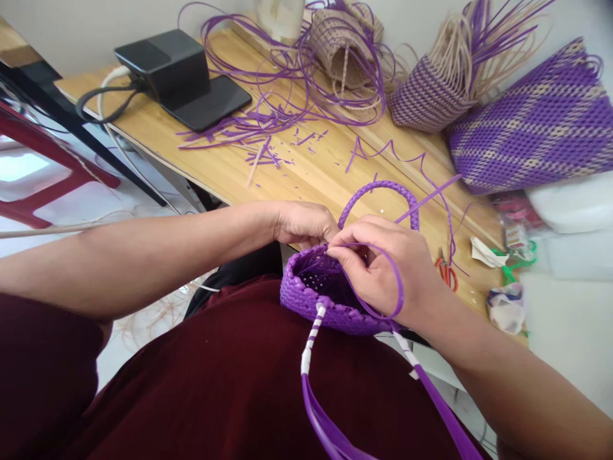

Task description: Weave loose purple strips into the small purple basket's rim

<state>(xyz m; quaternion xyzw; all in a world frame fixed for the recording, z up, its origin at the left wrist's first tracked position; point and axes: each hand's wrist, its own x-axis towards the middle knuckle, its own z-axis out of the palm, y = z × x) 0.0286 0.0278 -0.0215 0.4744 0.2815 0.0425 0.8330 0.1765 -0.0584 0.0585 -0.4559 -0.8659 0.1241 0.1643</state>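
Purple plastic strip, woven tight: we hold a small basket against our lap, just near of the table edge, its mouth turned up toward us. We judge the step to be finishing the rim, threading a loose strip through the weave at the far side of the mouth. Right hand pinches that strip between thumb and forefinger, fingers curled closed on it; the strip loops out to the right and back under the hand. Left hand is closed on the far rim, steadying the basket; its fingertips are hidden behind the rim.

Next move, as we judge it, calls for drawing the loop snug without kinking it, the left hand keeping the rim from twisting.

Basket looks dense and even, all purple, with a braided handle arching over the far side. Two strips wound in white and purple run from the near rim down across our lap and end in flat purple tails.

On the table beyond: strip offcuts, orange scissors to the right of our hand, a woven purple-and-tan bag far right, a half-made basket beside it, a black device far left.
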